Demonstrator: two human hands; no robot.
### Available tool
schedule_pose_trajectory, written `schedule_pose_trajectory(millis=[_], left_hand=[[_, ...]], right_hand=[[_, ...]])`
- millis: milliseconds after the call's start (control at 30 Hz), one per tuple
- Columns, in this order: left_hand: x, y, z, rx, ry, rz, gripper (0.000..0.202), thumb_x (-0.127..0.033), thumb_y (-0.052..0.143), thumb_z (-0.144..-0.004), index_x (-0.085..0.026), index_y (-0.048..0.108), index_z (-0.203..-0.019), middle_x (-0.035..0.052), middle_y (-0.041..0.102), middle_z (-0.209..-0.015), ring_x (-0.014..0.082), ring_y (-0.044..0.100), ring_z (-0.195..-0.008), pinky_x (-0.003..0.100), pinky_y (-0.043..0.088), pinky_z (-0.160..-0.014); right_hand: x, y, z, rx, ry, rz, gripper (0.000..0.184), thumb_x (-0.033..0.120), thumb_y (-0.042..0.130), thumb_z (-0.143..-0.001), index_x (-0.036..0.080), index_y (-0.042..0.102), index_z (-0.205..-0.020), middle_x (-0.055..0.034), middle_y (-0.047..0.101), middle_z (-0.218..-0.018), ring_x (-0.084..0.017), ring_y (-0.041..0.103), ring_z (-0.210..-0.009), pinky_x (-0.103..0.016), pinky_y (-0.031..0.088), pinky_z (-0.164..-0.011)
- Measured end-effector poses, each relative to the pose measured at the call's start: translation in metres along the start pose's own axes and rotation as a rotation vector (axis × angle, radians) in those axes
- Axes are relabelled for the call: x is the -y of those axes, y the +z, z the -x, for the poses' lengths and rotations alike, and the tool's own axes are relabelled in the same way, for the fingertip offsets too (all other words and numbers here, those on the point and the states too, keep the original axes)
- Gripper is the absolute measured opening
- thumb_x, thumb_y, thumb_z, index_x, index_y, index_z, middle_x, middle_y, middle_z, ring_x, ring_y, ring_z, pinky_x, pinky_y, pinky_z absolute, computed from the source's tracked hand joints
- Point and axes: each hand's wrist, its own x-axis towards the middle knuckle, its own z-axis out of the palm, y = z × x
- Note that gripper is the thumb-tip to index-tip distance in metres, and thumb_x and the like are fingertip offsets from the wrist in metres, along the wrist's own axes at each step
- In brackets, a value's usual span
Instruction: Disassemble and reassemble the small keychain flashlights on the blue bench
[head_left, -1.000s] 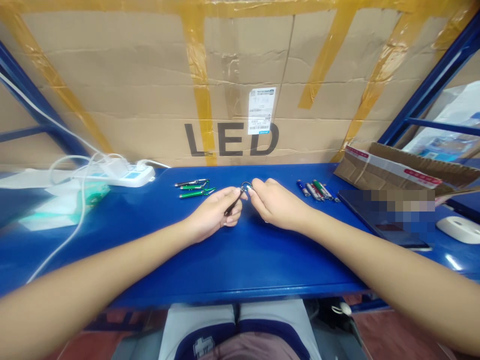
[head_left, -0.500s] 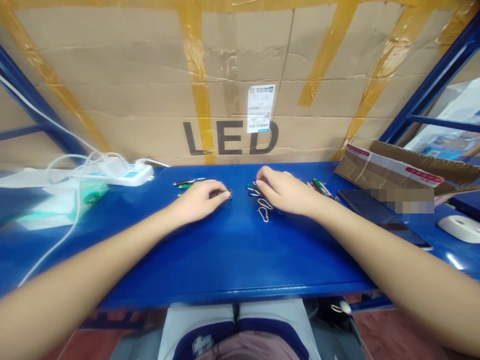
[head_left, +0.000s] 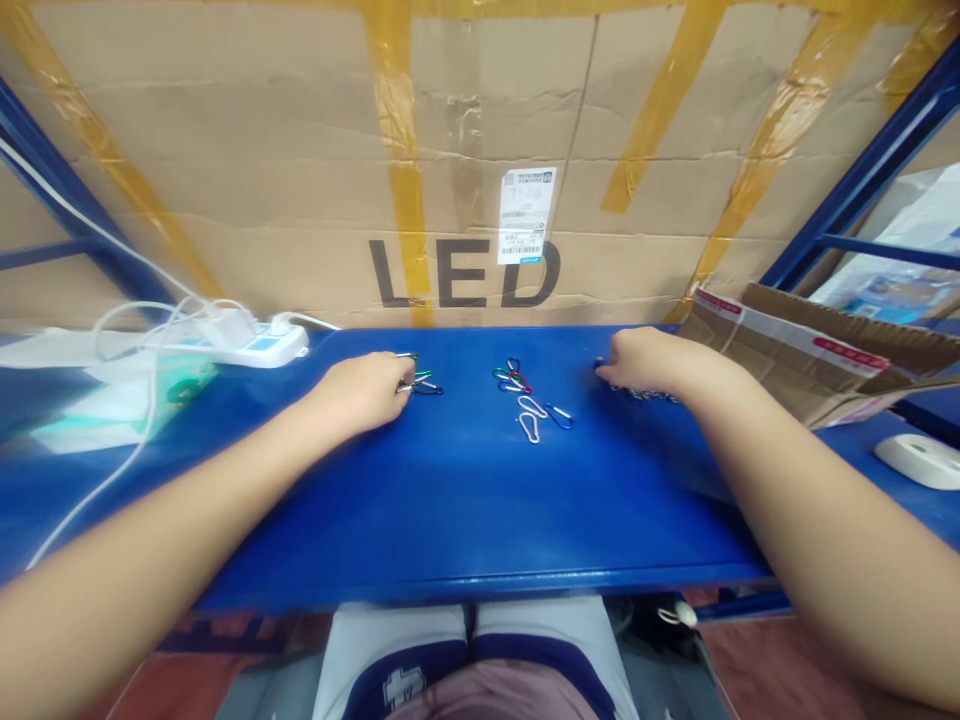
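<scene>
The person's hands are now lying far apart on the blue metal table (head_left: 480, 510). A moment ago they were close together in the middle, holding one thin pen light and a ring. Now the left hand (head_left: 360, 392) is curling its fingers over the small row of green and silver pen lights with clips (head_left: 421, 384), and I cannot tell if it is pinching one. The right hand (head_left: 643, 362) is reaching over the pile of little coloured pen lights (head_left: 654, 395); its grip is hidden too. Between the hands, the bunch of coloured and silver metal snap clips (head_left: 530, 412) is lying uncovered. It looks as if the held light is now lying in the row by the left hand.
</scene>
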Motion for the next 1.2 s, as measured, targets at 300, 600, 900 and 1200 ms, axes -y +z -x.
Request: schedule_pose_trajectory(millis=[300,600,900,1200], left_hand=[[0.003,0.004,-0.002,-0.103,-0.009,-0.054,0.03,-0.02,0.048,-0.085,-0.019,0.066,-0.109,0.015,0.066,-0.11,0.0326,0.064,-0.102,0.04,0.05,-0.081],[-0.037,0.016,0.009,-0.256,0.262,0.593,0.044,-0.045,0.055,-0.092,-0.021,0.062,-0.128,0.0122,0.061,-0.129,0.0285,0.06,-0.112,0.043,0.044,-0.103],[-0.046,0.026,0.01,-0.17,0.411,0.73,0.025,-0.036,0.056,-0.093,-0.023,0.075,-0.104,0.0083,0.074,-0.103,0.0246,0.066,-0.091,0.034,0.047,-0.086],[-0.043,0.027,0.007,-0.11,0.236,0.928,0.018,-0.037,0.049,-0.096,-0.021,0.058,-0.097,0.0036,0.069,-0.09,0.0196,0.061,-0.083,0.031,0.044,-0.081]], right_hand=[[0.007,0.005,-0.003,0.002,-0.042,0.006,0.021,0.034,0.062,-0.084,0.015,0.069,-0.079,-0.0169,0.074,-0.085,-0.023,0.064,-0.064,-0.032,0.042,-0.053],[0.043,0.022,0.017,-0.202,-0.669,-0.439,0.016,0.032,0.061,-0.088,0.018,0.066,-0.094,-0.0043,0.071,-0.084,-0.016,0.061,-0.07,-0.027,0.044,-0.065],[0.057,0.031,0.026,-0.159,-0.848,-0.485,0.025,0.04,0.059,-0.092,0.018,0.064,-0.103,-0.0053,0.069,-0.093,-0.015,0.061,-0.075,-0.027,0.044,-0.07],[0.025,0.01,0.021,0.123,-0.414,-0.103,0.017,0.035,0.063,-0.086,0.02,0.067,-0.081,-0.0053,0.071,-0.076,-0.018,0.061,-0.062,-0.028,0.038,-0.053]])
